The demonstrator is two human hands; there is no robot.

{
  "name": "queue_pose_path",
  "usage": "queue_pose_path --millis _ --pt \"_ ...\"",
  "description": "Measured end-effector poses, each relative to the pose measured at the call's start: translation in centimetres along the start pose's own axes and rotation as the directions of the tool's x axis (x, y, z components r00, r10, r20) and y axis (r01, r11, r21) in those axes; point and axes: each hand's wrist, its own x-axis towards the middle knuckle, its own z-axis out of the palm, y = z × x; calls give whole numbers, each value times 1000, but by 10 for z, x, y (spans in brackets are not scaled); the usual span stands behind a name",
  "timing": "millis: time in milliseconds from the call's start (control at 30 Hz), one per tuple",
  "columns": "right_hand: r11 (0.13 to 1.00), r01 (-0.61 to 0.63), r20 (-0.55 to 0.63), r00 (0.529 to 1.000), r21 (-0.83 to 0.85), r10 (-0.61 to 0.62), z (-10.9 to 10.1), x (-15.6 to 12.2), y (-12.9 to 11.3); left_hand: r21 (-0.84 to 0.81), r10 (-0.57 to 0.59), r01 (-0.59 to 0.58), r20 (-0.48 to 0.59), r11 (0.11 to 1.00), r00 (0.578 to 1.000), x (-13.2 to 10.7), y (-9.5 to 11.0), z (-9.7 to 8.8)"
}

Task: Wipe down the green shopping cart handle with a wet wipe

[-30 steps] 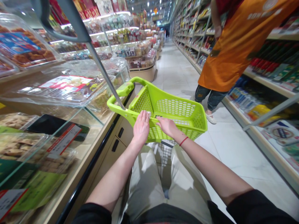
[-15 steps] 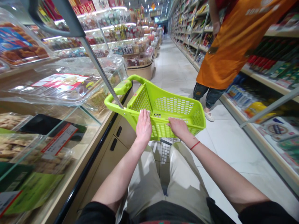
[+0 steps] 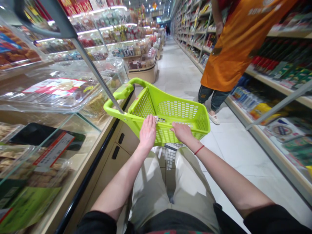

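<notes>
A lime-green plastic shopping basket (image 3: 181, 110) with perforated walls stands in front of my knees in the head view. My left hand (image 3: 147, 131) lies on its near rim, fingers together and bent over the edge. My right hand (image 3: 182, 132), with a red string on the wrist (image 3: 199, 149), grips the same rim a little to the right. Something small and white shows at my left fingertips; I cannot tell what it is. No goods show inside the basket.
A glass display counter (image 3: 60, 100) with packed pastries runs along my left, touching the basket's handle. A person in an orange apron (image 3: 234, 48) stands ahead on the right beside stocked shelves (image 3: 280, 87). The tiled aisle (image 3: 177, 71) stretches ahead.
The basket and both hands have drifted slightly left. My right hand slid right along the rim, then back a little. The person in the apron stays in place.
</notes>
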Motion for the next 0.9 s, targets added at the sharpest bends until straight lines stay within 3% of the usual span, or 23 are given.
queue_pose_path --millis 100,200,300,467,567,633,733,900 --pt "1000 -12 19 1000 7 12 -2 1 0 38 -82 85 -60 996 995 4 -25 -10" --pt "1000 -17 37 999 17 17 -4 0 -1 24 -104 106 -89 994 991 4 -23 -7" --pt "1000 -13 29 999 21 12 -6 -1 -2 -23 -77 75 -74 997 994 1 4 7" --pt "999 -28 14 1000 33 28 -8 -2 -4 -102 91 -89 16 991 996 -7 61 33" --pt "997 -44 28 999 57 42 -8 -2 -4 -134 141 -144 -26 981 990 -11 74 40" --pt "997 -45 36 998 67 43 -9 -2 -4 -138 167 -170 -31 976 985 -13 68 39" --pt "998 -40 36 999 58 38 -9 -2 -4 -120 165 -164 -4 979 986 -11 45 30" --pt "999 -33 43 999 41 32 -8 -3 -3 -32 -33 32 -30 999 999 -4 -4 5"
